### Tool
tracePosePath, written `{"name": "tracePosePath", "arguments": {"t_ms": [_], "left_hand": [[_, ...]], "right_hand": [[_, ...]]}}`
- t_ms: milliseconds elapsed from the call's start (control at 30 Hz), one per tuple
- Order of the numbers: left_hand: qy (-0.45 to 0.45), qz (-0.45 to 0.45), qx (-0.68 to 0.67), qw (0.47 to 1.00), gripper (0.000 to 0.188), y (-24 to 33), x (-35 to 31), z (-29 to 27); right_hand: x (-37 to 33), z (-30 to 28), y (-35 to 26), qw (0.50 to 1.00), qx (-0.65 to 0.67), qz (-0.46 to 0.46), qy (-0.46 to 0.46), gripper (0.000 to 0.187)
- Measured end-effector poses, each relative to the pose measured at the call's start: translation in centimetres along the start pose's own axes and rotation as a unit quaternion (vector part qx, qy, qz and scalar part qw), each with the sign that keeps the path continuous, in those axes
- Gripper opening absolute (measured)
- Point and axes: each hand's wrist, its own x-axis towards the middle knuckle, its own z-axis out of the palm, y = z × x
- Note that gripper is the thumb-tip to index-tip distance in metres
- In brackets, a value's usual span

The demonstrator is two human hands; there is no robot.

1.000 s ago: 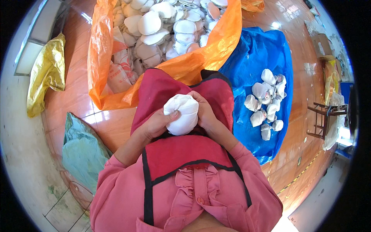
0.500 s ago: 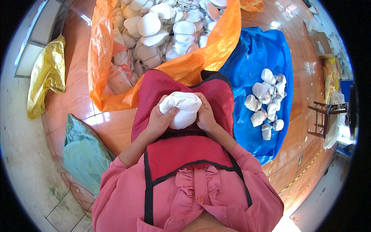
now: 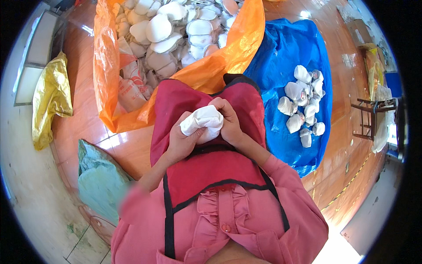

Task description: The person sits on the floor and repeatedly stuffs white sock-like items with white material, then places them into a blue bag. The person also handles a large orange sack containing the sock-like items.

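Observation:
Over my lap I hold a white cloth bundle, rounded, with a rolled, folded-back rim along its top. My left hand wraps its left side, the thumb pressed onto its front. On the right edge my right hand grips the cloth with its fingers curled over the rim. What lies inside the bundle is hidden. Ahead, an open orange bag holds a heap of white oval pads. To the right, several similar small white bundles lie on a blue plastic sheet.
A red apron covers my lap. At the left lie a yellow sack and a pale green sack. On the tiled floor at the right stands a small wooden stool, with a cardboard box farther back.
My right hand has moved up and inward over the bundle's rim, its fingers now curled more tightly. The bundle looks narrower and more folded. The whole view has shifted slightly.

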Motion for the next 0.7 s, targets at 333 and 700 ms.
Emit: {"name": "tracePosePath", "arguments": {"t_ms": [333,700], "left_hand": [[-0.1,-0.077,-0.085,0.988,0.017,-0.2,0.5,-0.7],[0.123,0.325,0.397,0.849,0.042,-1.3,1.0,-1.8]], "right_hand": [[-1.1,-0.9,1.7,0.994,0.019,0.095,0.039,0.016],[-0.4,-2.8,-2.3,0.978,0.102,0.181,0.017,0.017]]}}
